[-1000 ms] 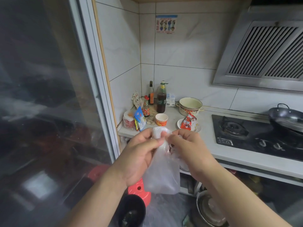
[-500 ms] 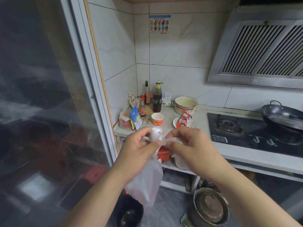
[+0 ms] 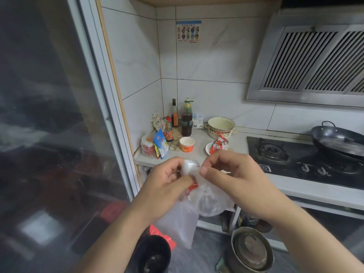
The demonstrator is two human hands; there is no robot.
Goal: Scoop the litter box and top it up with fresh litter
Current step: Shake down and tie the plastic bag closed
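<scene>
We take the counter (image 3: pixel 199 139) as our reference. In front of its near edge, both hands are raised and work a thin clear plastic bag (image 3: pixel 206 200). The left hand (image 3: pixel 167 186) has its fingers curled around the bunched upper part of the bag, thumb on top; the right hand (image 3: pixel 232 178) pinches the bag's mouth narrowly between thumb and bent fingers, just beside the left. The bag body hangs below the hands, down past the counter edge toward the floor; part of it balloons out under the right hand. A small red item shows at the left fingertips against the plastic; we cannot tell what it is. On the counter, at its far left corner, stand two dark sauce bottles (image 3: pixel 186 120) with seasoning packets (image 3: pixel 160 143) beside them; a paper cup (image 3: pixel 187 144) sits nearer the front, a cream enamel pot (image 3: pixel 221 127) behind a red snack wrapper (image 3: pixel 218 145). To the counter's right lies a black gas hob (image 3: pixel 295 158) carrying a wok (image 3: pixel 338 141). Below the counter, on the floor, we note a black bin (image 3: pixel 153 255) and a lidded metal pot (image 3: pixel 251 250). No litter box appears in view.
</scene>
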